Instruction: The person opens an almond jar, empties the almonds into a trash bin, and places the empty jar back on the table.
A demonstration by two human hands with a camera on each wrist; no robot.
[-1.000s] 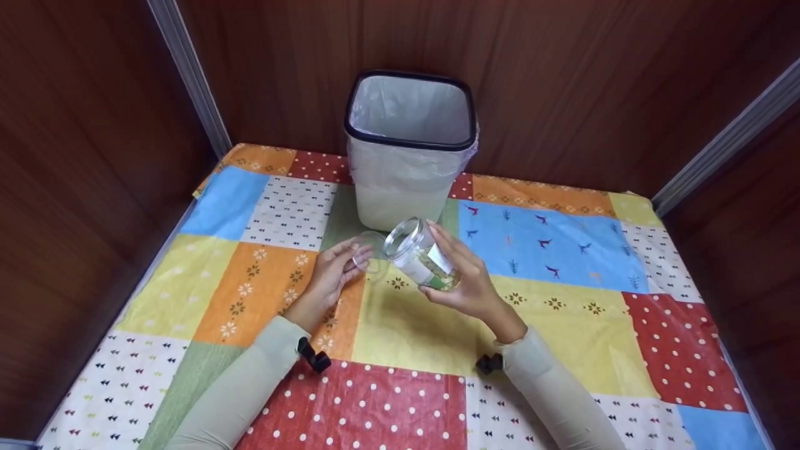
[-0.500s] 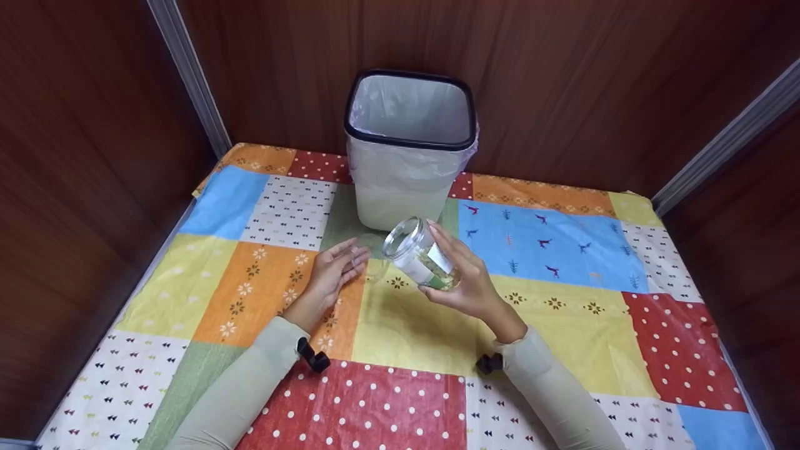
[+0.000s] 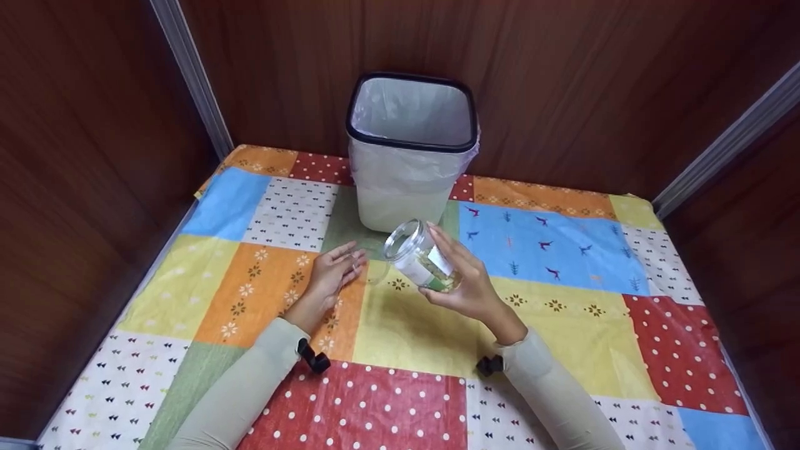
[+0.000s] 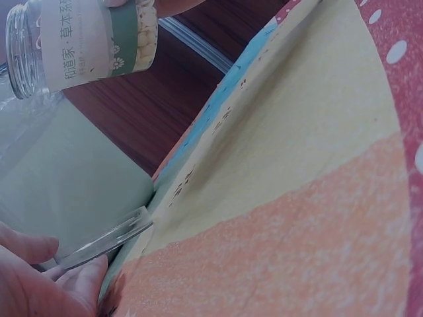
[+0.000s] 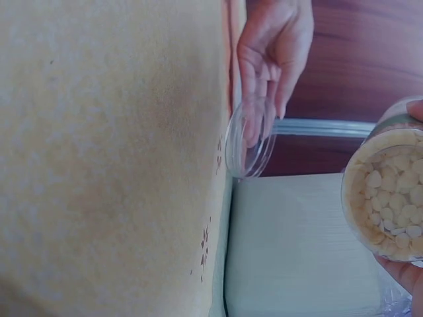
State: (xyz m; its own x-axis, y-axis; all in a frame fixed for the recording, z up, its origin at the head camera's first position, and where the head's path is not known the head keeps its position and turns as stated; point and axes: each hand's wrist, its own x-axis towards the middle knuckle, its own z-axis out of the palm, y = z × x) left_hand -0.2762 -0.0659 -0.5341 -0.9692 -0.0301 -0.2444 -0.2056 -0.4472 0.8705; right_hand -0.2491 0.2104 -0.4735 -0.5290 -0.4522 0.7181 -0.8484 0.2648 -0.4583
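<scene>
In the head view my right hand [image 3: 465,275] grips a clear jar [image 3: 417,259] above the table, with its lidless mouth tilted up and to the left. A white and green label wraps its side. Pale, small flat pieces [image 5: 396,198] fill the jar's bottom part in the right wrist view. To the left of the jar, my left hand [image 3: 330,274] pinches a round transparent lid [image 5: 252,148] between thumb and fingers. Edge-on in the left wrist view, this lid sits low, close to the cloth and apart from the jar.
Behind both hands stands a pale waste bin [image 3: 400,187] with a black rim and a plastic liner. A patchwork tablecloth [image 3: 537,337] covers the table. Dark wood-look panels [image 3: 562,94] enclose the back and sides.
My left fingers have shifted slightly on the lid, and the lid's tilt has changed a little. The jar and my right hand stay nearly in place.
</scene>
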